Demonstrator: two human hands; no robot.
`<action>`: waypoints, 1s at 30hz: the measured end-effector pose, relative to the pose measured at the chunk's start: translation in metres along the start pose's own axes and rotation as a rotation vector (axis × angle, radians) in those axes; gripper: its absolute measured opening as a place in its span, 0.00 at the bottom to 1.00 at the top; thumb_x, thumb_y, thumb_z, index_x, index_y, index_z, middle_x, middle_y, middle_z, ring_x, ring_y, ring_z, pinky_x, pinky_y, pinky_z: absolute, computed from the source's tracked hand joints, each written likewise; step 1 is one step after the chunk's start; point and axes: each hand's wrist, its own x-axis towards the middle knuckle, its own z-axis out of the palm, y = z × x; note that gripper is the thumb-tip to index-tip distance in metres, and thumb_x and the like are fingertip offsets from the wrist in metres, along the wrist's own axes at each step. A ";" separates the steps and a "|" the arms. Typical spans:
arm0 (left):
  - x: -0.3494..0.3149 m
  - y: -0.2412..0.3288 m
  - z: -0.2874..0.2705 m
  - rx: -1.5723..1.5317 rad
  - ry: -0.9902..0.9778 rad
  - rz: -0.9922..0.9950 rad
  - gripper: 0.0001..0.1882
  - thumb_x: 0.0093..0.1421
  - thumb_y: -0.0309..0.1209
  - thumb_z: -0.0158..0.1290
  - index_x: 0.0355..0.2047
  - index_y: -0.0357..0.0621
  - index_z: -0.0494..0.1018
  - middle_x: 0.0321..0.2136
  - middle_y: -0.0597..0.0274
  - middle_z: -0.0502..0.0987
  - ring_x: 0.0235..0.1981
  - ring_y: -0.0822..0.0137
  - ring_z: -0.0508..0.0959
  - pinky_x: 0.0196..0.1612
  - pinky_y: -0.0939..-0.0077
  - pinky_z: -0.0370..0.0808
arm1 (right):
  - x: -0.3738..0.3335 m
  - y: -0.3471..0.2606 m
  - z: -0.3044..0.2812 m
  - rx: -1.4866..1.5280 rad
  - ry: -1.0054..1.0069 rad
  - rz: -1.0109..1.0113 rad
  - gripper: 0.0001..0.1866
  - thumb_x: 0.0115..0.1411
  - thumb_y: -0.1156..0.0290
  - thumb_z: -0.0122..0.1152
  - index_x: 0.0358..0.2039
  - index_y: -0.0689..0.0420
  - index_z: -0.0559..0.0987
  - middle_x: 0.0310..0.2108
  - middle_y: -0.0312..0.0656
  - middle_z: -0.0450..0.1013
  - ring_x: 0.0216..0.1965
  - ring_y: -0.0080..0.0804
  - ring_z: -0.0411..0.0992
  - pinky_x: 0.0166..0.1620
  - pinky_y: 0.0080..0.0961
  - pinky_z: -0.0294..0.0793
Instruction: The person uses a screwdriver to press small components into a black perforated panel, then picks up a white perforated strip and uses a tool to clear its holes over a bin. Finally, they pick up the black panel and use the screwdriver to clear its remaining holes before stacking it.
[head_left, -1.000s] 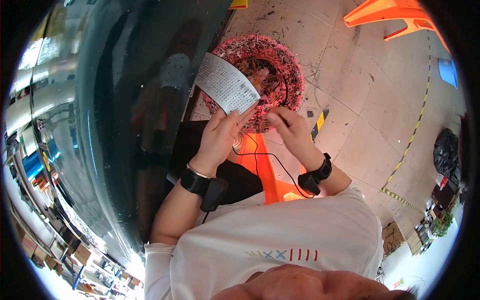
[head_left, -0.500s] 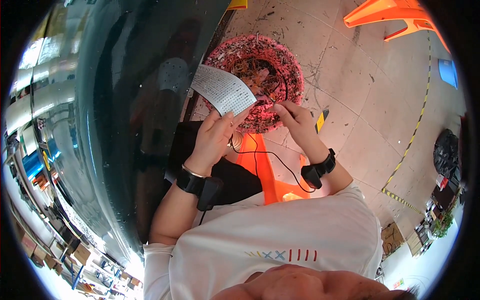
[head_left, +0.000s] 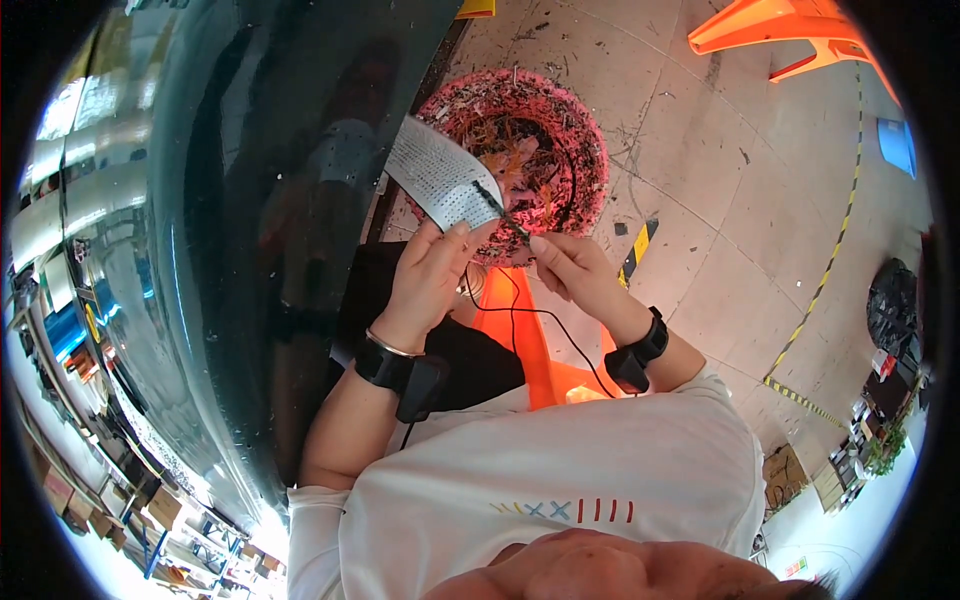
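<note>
A pale, bendy sheet [head_left: 435, 165] with rows of small dark dots sticks out past the edge of a dark glossy surface. My left hand [head_left: 425, 270] grips its near edge, thumb on top and fingers below. A thin dark strip-like piece [head_left: 497, 206] is pinched between thumb and fingers of my right hand [head_left: 578, 268]. Its far end lies over the right part of the sheet; whether it is a tool or a strip off the sheet I cannot tell. Below both hands stands a round pink-red tub [head_left: 590, 170] covered in dark scraps, with loose bits inside.
The dark glossy surface [head_left: 300, 250] fills the left side. An orange plastic stool [head_left: 520, 340] stands close to me, another orange stool [head_left: 770, 30] far right. Black cables [head_left: 560, 320] run between my wrist straps. Scraps and yellow-black tape [head_left: 640, 245] lie on the tiled floor.
My right hand has moved nearer to me and slightly left, with the dark piece now stretching across the sheet's right end. My left hand holds almost still.
</note>
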 end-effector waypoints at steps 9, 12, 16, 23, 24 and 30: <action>0.001 0.004 0.000 0.008 -0.047 -0.014 0.21 0.70 0.23 0.38 0.63 0.32 0.59 0.61 0.47 0.66 0.64 0.50 0.66 0.70 0.52 0.57 | 0.011 0.000 -0.006 -0.487 0.287 -0.426 0.17 0.68 0.59 0.56 0.40 0.62 0.81 0.19 0.43 0.71 0.21 0.29 0.70 0.28 0.26 0.69; -0.001 0.006 -0.002 0.019 -0.061 -0.024 0.21 0.70 0.23 0.38 0.63 0.32 0.59 0.61 0.48 0.66 0.64 0.51 0.66 0.70 0.52 0.57 | 0.018 0.002 -0.030 -0.411 0.349 -0.165 0.16 0.65 0.60 0.60 0.41 0.61 0.81 0.26 0.51 0.75 0.26 0.39 0.75 0.31 0.30 0.72; -0.001 0.009 -0.007 0.041 -0.095 -0.048 0.21 0.71 0.24 0.37 0.63 0.32 0.59 0.62 0.48 0.65 0.65 0.52 0.65 0.70 0.55 0.57 | 0.008 -0.008 -0.024 -0.538 0.213 -0.515 0.14 0.65 0.65 0.62 0.41 0.65 0.81 0.27 0.44 0.77 0.28 0.26 0.74 0.33 0.23 0.71; 0.000 0.011 -0.010 0.025 -0.131 -0.072 0.21 0.73 0.25 0.35 0.64 0.32 0.57 0.62 0.48 0.65 0.65 0.56 0.64 0.70 0.61 0.58 | 0.011 -0.007 -0.030 -0.544 0.236 -0.412 0.13 0.63 0.66 0.63 0.41 0.64 0.81 0.29 0.44 0.78 0.30 0.29 0.76 0.35 0.24 0.72; 0.001 0.011 -0.012 0.030 -0.141 -0.083 0.21 0.73 0.25 0.36 0.64 0.32 0.57 0.62 0.48 0.65 0.65 0.57 0.64 0.70 0.61 0.58 | 0.011 -0.007 -0.029 -0.557 0.196 -0.544 0.13 0.63 0.66 0.63 0.41 0.64 0.81 0.28 0.44 0.78 0.30 0.28 0.76 0.34 0.24 0.73; -0.001 0.010 -0.013 0.031 -0.136 -0.088 0.21 0.73 0.25 0.36 0.64 0.32 0.58 0.62 0.49 0.66 0.65 0.58 0.65 0.69 0.61 0.59 | 0.012 -0.008 -0.031 -0.548 0.270 -0.358 0.13 0.64 0.65 0.62 0.41 0.63 0.81 0.27 0.43 0.77 0.28 0.27 0.75 0.34 0.23 0.73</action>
